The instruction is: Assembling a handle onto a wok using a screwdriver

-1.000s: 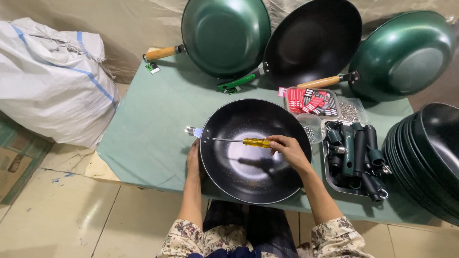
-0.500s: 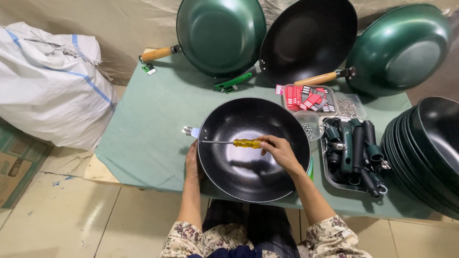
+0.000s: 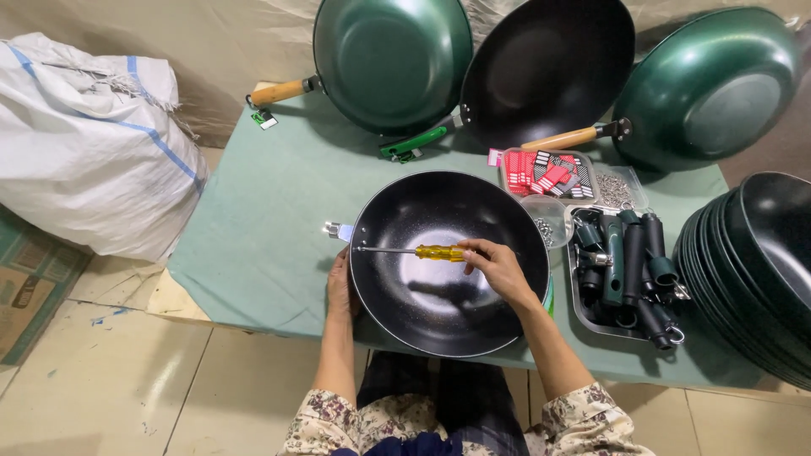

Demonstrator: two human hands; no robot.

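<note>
Pinching the yellow-handled screwdriver (image 3: pixel 414 251), the right hand (image 3: pixel 498 268) aims its shaft left across the black wok (image 3: pixel 449 262). The left hand (image 3: pixel 340 285) grips the wok's rim, its fingers hidden.

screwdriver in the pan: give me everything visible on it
The screwdriver has a translucent yellow handle, plastic by its look, and a thin bare metal shaft. It lies about level across the inside of the black pan, its tip at the pan's left rim beside a small metal bracket outside. The right hand grips the handle's end. The left hand holds the pan's left rim, not the tool.
</note>
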